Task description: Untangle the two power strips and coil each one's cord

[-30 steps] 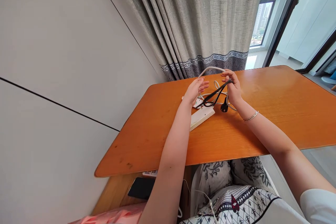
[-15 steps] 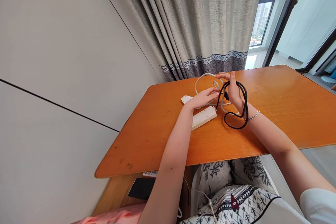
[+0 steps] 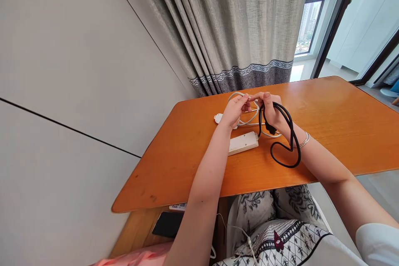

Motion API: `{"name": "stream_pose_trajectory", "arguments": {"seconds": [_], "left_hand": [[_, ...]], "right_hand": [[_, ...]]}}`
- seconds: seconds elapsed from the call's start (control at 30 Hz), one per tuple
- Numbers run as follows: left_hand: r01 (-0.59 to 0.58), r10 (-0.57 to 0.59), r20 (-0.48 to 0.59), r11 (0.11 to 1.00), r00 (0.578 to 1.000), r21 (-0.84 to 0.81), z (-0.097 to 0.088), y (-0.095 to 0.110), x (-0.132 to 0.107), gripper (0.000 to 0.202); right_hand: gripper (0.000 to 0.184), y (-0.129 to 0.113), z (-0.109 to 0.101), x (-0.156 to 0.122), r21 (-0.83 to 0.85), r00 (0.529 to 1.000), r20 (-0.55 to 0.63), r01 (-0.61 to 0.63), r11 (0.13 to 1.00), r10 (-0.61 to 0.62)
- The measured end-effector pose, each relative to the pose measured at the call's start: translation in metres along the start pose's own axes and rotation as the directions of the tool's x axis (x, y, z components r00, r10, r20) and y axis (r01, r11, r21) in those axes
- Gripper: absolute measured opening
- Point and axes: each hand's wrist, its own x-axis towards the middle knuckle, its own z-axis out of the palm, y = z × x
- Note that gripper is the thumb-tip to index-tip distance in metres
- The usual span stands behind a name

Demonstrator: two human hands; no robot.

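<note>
My left hand (image 3: 236, 110) is closed in a pinch, its fingertips on the white cable (image 3: 232, 95) and against the fingers of my right hand (image 3: 272, 108). The black cable (image 3: 298, 149) is looped through my right hand, which is closed around it, with the loops hanging over the wrist. A black plug (image 3: 270, 128) dangles below that palm. Under my hands lies a white power strip (image 3: 245, 142), with the black cable running from its right end. Partly behind my left hand is a second white power strip (image 3: 218, 118). What exactly the fingertips pinch is small.
The orange wooden table (image 3: 174, 166) spans the view before me. A grey curtain (image 3: 243, 29) hangs along its far side. A black phone (image 3: 168, 224) lies on a lower wooden surface at the left. A thin white cord (image 3: 240, 229) runs over my lap.
My left hand has gone from stretched fingers to a pinch, moving left and slightly up. My right hand's fingers have curled in, and the black loops hang lower.
</note>
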Motion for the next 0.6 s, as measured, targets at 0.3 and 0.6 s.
{"name": "stream_pose_trajectory", "arguments": {"seconds": [0.3, 0.6], "left_hand": [[0.004, -0.004, 0.067, 1.000, 0.998, -0.006, 0.008, -0.001, -0.002, 0.012], [0.062, -0.134, 0.319, 0.972, 0.938, 0.225, 0.004, 0.007, -0.015, 0.064]], "right_hand": [[0.081, -0.015, -0.006, 0.004, 0.218, 0.991, 0.090, -0.121, 0.968, 0.104], [0.066, -0.030, -0.035, 0.014, 0.113, 0.984, -0.138, -0.097, 0.989, 0.112]]}}
